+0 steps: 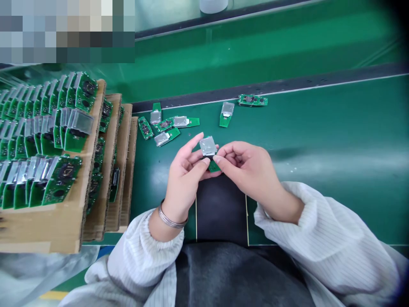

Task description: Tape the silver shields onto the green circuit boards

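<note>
A small green circuit board (214, 166) with a grey, film-covered display (208, 146) is held between my two hands, above the far end of a black mat. My left hand (188, 166) grips it from the left, with the thumb on the front and fingers behind. The thumb and forefinger of my right hand (244, 164) pinch the right side, near the joint between display and board; its other fingers are curled. Several similar boards lie beyond my hands, among them one with its display up (226, 114) and one with its parts side up (252, 100).
On the left, stacked cardboard sheets (68, 221) carry rows of upright circuit boards (75, 130). The black mat (221, 209) lies on the green table (335, 145) in front of my body. A dark ledge (287, 83) runs along the back, and a white round object (213, 5) stands beyond it.
</note>
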### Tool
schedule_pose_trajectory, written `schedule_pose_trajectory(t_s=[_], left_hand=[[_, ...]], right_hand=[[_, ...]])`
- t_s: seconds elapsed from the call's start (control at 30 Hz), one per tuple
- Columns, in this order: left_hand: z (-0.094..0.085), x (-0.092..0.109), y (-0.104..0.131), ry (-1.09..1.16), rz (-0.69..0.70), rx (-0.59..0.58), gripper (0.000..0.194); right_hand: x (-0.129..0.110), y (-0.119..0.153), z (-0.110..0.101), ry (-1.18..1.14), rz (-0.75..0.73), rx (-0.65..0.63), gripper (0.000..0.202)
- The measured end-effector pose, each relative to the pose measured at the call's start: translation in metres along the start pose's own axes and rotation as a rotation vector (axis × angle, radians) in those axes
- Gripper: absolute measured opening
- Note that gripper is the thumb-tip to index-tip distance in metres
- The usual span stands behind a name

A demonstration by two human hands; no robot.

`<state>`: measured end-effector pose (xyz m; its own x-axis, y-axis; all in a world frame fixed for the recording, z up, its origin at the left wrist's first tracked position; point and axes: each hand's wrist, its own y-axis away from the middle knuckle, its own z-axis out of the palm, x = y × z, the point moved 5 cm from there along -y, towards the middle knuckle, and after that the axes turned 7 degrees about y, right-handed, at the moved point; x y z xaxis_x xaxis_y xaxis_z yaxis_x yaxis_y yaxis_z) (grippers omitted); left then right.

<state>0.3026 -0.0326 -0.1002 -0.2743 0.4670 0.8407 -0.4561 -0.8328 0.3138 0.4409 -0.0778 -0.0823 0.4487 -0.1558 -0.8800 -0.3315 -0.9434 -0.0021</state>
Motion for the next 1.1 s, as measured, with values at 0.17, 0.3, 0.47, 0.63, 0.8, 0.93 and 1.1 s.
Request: schedule_pose_trajectory(t_s=[0.17, 0.3, 0.47, 0.63, 0.8, 0.93, 1.1], left_hand=[[-0.0003, 0.0003, 0.0, -0.033, 0.01, 0.001, 0.062], [-0.0007, -0.0001, 0.0, -0.025, 0.014, 0.003, 0.061], [-0.0007, -0.0005, 0.0002, -0.021, 0.02, -0.005, 0.06], [-0.0003, -0.0003, 0.0003, -0.008, 0.025, -0.003, 0.057], [-0.0006, -0.0006, 0.0001, -0.017, 0.031, -0.006, 0.056], [-0.0017, -0.0007, 0.0002, -0.014, 0.034, -0.005, 0.055], [-0.0018, -0.0005, -0.0001, -0.023, 0.037, -0.008, 0.057]], right_hand=[[0.0007, -0.0008, -0.0001, 0.012, 0.0, 0.005, 0.011], [0.001, -0.0006, -0.0006, 0.018, 0.012, 0.002, 0.011], [0.0009, -0.0004, -0.0013, 0.023, 0.023, 0.009, 0.01], [0.0004, -0.0004, -0.0009, 0.015, 0.017, 0.007, 0.011], [-0.0004, -0.0004, -0.0011, 0.021, 0.012, 0.01, 0.011], [-0.0002, -0.0008, -0.0015, 0.028, 0.018, 0.014, 0.01], [0.0007, -0.0005, -0.0016, 0.026, 0.012, 0.019, 0.01]])
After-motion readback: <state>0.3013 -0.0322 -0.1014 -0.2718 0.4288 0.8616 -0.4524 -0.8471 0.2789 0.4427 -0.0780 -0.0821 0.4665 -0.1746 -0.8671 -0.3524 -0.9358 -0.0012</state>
